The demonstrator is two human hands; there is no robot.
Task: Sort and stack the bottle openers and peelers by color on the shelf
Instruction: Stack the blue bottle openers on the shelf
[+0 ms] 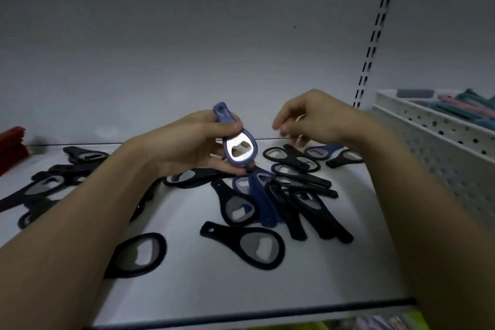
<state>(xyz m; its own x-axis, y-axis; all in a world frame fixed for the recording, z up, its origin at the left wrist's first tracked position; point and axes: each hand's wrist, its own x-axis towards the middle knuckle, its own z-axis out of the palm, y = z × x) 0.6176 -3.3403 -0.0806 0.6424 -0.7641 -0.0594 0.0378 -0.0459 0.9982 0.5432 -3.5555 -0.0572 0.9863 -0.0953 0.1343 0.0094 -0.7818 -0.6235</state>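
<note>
My left hand (187,142) grips a blue bottle opener (237,142) by its handle, lifted above the white shelf (187,289) with its metal head facing me. My right hand (313,120) hovers to its right with fingers loosely curled and blurred; I cannot tell whether it holds anything. Under both hands lies a loose pile of black bottle openers (300,195) with a few blue ones (263,195) mixed in. A black opener (249,246) and another (139,254) lie nearer to me. More dark openers (48,185) lie at the left, partly behind my left forearm.
A white perforated bin (439,142) with pink and teal items stands at the right. Something red (12,147) sits at the far left. A slotted shelf upright (375,43) rises at the back right. The shelf's dark front edge (254,311) runs below my arms.
</note>
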